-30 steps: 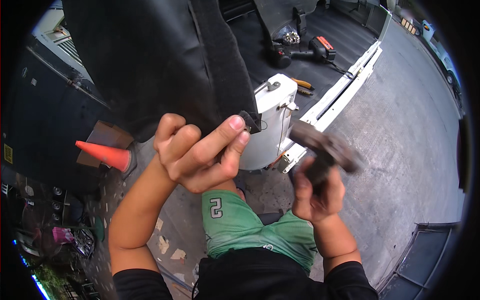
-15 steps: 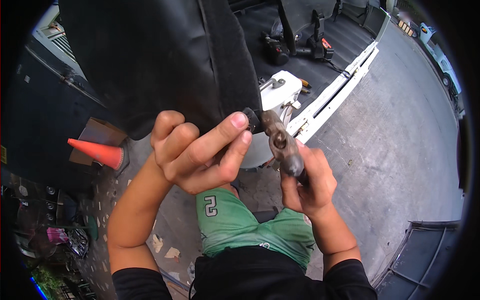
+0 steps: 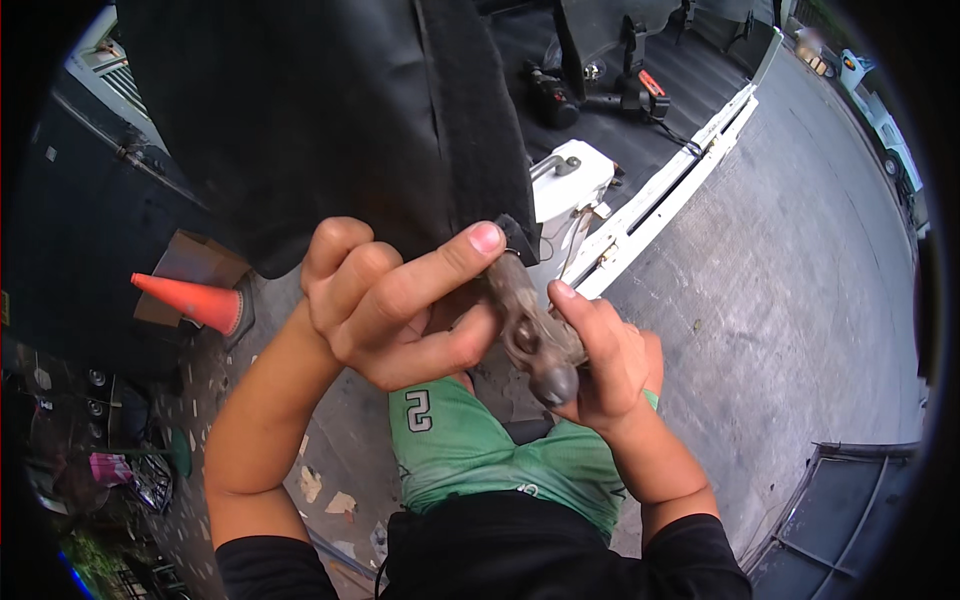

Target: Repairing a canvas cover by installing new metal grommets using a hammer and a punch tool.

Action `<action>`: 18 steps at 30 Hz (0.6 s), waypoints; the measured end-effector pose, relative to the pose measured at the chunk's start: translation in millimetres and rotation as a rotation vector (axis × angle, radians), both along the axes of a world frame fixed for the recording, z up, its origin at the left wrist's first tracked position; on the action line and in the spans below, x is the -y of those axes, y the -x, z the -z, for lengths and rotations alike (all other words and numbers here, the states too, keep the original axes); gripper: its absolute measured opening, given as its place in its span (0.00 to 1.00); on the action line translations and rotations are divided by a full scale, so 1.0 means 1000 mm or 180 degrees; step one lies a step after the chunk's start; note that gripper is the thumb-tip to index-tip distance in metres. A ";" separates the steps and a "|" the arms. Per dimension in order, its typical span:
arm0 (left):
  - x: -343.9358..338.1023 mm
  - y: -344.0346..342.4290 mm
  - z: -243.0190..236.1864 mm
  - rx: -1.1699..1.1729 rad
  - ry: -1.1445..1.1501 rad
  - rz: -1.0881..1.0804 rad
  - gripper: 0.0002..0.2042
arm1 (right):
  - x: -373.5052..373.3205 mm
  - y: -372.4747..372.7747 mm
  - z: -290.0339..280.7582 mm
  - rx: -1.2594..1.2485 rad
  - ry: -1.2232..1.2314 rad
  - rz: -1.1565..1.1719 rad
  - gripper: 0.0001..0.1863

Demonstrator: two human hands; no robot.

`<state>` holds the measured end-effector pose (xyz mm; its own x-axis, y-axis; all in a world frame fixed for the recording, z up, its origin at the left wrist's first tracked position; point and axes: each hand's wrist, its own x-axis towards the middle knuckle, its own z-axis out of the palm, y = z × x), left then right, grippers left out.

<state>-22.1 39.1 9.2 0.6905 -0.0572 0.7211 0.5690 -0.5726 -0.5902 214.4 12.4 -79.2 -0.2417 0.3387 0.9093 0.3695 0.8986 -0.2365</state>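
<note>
- The large black sheet with a smooth, leather-like surface (image 3: 290, 130) hangs in front of the person, its fuzzy black edge strip (image 3: 480, 140) running down to a corner beside the left fingertips; this probably leaves the corner within reach of both hands.
- The brown-grey metal ball-peen hammer (image 3: 528, 330) lies slanted between the hands, one end right by that corner and the rounded end toward the person; the right hand seems to grip close to the head for control over a small spot.
- The left hand (image 3: 395, 305) has its upper outstretched digit against the corner, apparently to steady it. The lower digit's tip is hidden behind the hammer, so I cannot tell whether the two pinch. The remaining fingers curl loosely.
- The right hand (image 3: 612, 365) is wrapped around the hammer just below its head, thumb stretched upward; the handle itself is mostly hidden.
- Beyond the corner sits a white box-shaped part with a grey handle (image 3: 585, 180), near a long white metal rail (image 3: 690, 170).
</note>
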 end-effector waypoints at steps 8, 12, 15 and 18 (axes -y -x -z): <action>0.001 -0.005 0.000 -0.0056 0.0064 -0.0113 0.18 | 0.006 0.004 0.028 -0.1272 0.0328 -0.0796 0.30; 0.003 -0.005 -0.002 -0.0024 0.0116 -0.0234 0.15 | 0.009 -0.004 -0.001 -0.0530 0.0307 -0.0853 0.29; 0.003 -0.006 0.000 0.0008 0.0090 -0.0235 0.15 | 0.010 -0.002 -0.010 -0.0453 -0.0147 -0.1070 0.31; 0.001 -0.006 -0.001 0.0010 0.0062 -0.0201 0.15 | 0.007 -0.007 -0.014 -0.0450 -0.0030 -0.1293 0.28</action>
<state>-16.4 38.0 9.9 0.6900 0.0004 0.7238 0.6061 -0.5469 -0.5775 221.4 4.9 -65.6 -0.2264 0.2333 0.9457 -0.0505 0.9668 -0.2506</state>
